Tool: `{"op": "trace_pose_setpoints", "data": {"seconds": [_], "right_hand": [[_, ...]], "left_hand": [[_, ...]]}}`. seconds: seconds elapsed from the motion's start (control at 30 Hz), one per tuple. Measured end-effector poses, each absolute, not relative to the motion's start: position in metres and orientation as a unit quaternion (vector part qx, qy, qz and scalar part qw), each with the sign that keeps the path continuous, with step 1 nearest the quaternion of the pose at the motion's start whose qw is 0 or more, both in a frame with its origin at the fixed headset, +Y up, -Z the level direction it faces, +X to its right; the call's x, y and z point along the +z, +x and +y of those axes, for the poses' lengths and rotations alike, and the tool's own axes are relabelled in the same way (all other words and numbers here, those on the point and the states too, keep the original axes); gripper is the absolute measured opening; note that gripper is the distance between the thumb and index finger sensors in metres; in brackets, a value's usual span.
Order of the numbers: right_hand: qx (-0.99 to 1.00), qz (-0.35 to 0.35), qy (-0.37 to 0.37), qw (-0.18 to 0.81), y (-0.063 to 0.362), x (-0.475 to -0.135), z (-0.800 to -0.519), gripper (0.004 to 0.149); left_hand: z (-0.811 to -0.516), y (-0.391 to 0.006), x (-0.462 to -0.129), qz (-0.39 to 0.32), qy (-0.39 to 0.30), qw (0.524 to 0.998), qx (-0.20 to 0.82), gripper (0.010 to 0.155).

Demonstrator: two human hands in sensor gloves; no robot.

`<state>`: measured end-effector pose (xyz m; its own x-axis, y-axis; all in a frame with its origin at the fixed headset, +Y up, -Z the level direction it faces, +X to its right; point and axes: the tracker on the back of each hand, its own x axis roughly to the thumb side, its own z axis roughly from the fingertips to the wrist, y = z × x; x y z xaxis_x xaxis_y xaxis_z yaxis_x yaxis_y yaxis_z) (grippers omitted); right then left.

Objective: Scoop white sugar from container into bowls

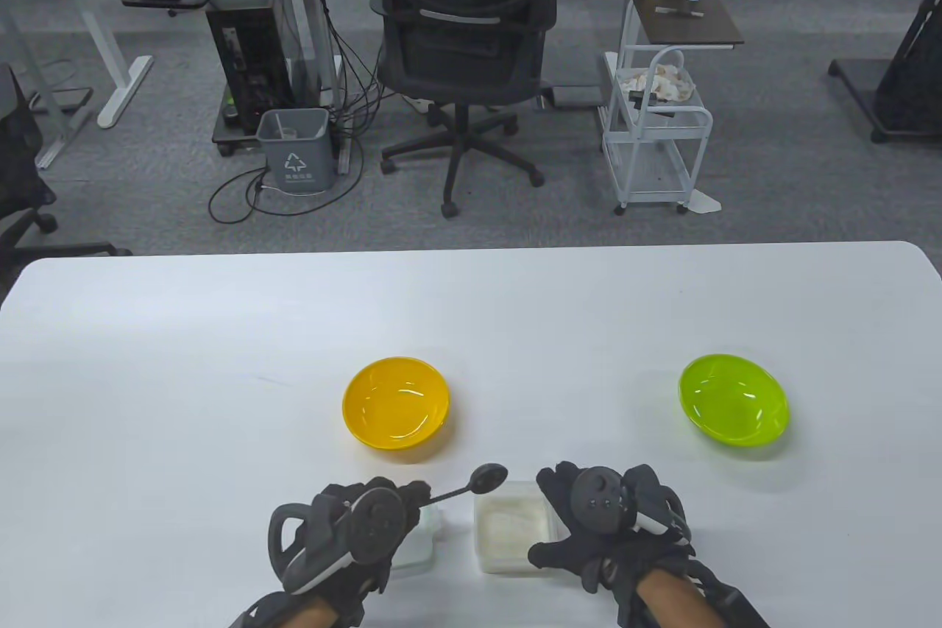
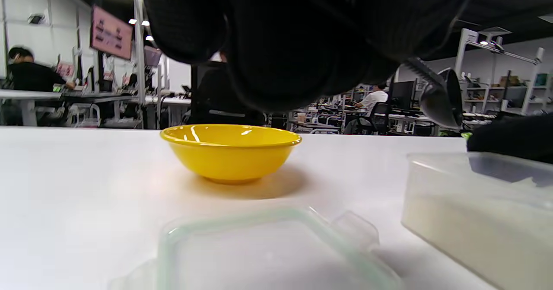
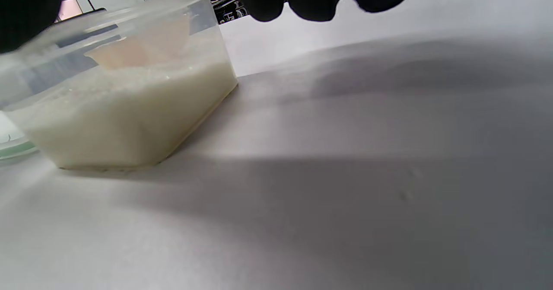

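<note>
I'm holding a dark spoon (image 1: 471, 484) in my left hand (image 1: 346, 532), fingers wrapped on its handle, its bowl hanging just above the far edge of the open sugar container (image 1: 513, 526). My right hand (image 1: 611, 521) is gripping that container's right side, fingers spread around the wall. The yellow bowl (image 1: 396, 403) is sitting just beyond on the desk (image 1: 221, 363), the green bowl (image 1: 734, 400) well right

— What can't you make out?
— Your left hand (image 1: 346, 532) covers most of the lid (image 1: 419, 540) and the spoon (image 1: 471, 484) handle's grip end.
— And the container (image 3: 125, 104)?
— Its left end is cut off in your right wrist view.
</note>
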<state>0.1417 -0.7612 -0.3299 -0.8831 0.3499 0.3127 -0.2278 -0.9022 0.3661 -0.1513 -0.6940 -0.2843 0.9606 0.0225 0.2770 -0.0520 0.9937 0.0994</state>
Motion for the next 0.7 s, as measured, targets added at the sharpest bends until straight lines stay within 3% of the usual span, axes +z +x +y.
{"op": "trace_pose_setpoints", "data": {"seconds": [0.43, 0.7], "right_hand": [[0.958, 0.162, 0.193, 0.136, 0.144, -0.330, -0.764, 0.096], [0.958, 0.163, 0.192, 0.135, 0.143, -0.329, -0.764, 0.097]], "left_hand": [[-0.707, -0.103, -0.257, -0.218, 0.163, 0.940, -0.206, 0.045], [-0.707, -0.099, -0.258, -0.237, 0.096, 0.954, -0.154, 0.045]]}}
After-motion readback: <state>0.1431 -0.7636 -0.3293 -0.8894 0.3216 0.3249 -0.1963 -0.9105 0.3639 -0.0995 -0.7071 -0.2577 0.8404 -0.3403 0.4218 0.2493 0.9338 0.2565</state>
